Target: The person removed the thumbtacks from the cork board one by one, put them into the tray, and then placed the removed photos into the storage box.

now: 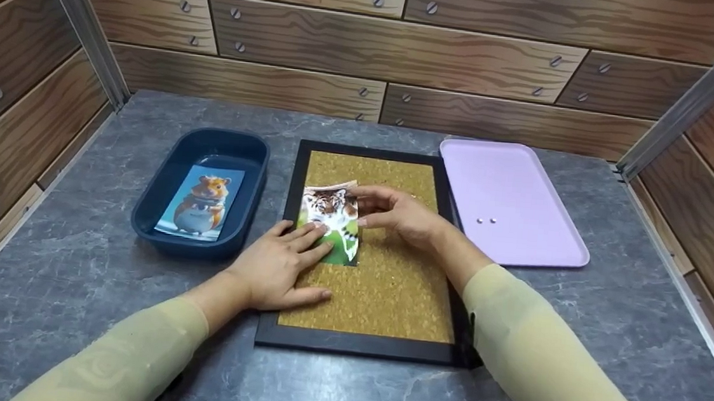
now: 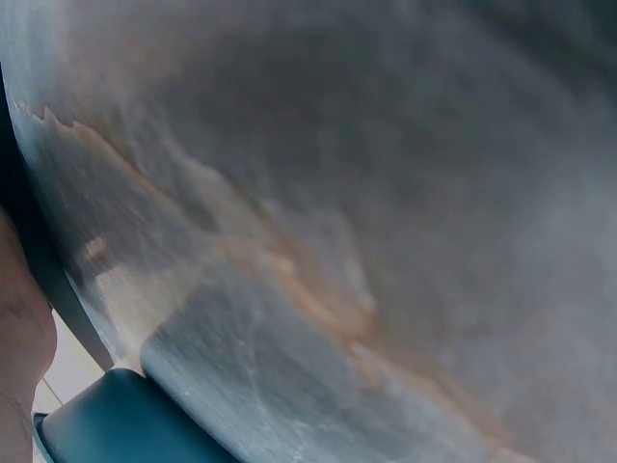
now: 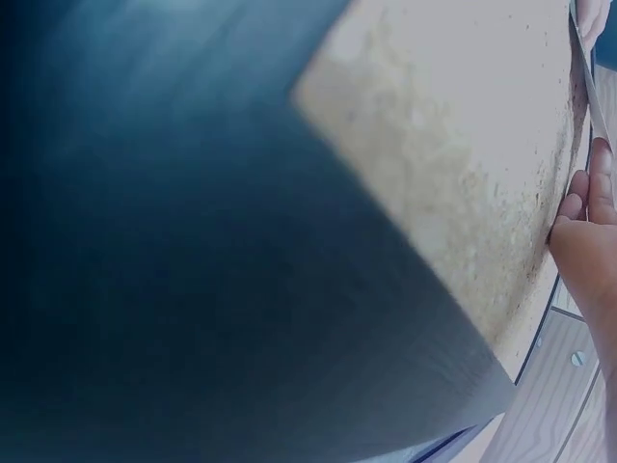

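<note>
A tiger photo point(image 1: 330, 206) lies on the left part of a black-framed cork board point(image 1: 387, 298), its top edge bent upward. My left hand point(image 1: 281, 268) is spread with fingertips over the photo's lower left, its palm across the board's left frame. At the photo's right edge, my right hand point(image 1: 403, 215) holds it between thumb and fingers; that hand point(image 3: 588, 231) also shows at the right side of the right wrist view, against the thin paper edge. Only a sliver of the left hand point(image 2: 19, 338) appears in the left wrist view.
To the left stands a dark blue bin point(image 1: 245, 207) with a hamster picture point(image 1: 202, 204) in it. A lilac tray point(image 1: 522, 201) sits at the right, close against the board, bearing two small pins point(image 1: 486, 221). Wood-patterned walls point(image 1: 395, 44) enclose the grey marbled table point(image 1: 329, 389).
</note>
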Available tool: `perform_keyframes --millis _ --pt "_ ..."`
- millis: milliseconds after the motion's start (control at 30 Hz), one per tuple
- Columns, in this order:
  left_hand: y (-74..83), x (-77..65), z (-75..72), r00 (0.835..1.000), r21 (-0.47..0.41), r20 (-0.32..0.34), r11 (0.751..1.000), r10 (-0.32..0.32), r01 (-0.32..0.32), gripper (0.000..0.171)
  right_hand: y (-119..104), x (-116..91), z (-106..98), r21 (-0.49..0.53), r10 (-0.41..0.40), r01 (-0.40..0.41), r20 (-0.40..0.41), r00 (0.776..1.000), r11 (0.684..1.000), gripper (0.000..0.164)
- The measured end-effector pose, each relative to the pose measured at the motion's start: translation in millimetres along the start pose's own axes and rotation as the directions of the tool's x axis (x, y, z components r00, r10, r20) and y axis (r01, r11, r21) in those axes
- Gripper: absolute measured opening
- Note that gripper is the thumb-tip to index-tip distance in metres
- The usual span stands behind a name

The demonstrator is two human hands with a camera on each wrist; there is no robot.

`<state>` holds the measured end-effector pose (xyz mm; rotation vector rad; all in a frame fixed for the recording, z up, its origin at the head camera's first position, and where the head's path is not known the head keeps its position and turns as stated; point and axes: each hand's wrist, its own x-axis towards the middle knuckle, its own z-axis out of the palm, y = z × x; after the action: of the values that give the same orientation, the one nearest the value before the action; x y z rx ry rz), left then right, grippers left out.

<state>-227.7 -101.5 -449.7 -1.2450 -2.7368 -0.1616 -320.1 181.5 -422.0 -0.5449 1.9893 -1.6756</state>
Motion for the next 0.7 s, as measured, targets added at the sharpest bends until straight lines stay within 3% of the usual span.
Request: perform_keyframes --millis 700 --pt "-0.6 0.6 1.0 1.000 -0.001 0.000 1.000 0.001 -0.001 0.090 3.5 -0.7 -1.1 -0.041 0.035 -0.034 0.024 0.999 0.999 0.065"
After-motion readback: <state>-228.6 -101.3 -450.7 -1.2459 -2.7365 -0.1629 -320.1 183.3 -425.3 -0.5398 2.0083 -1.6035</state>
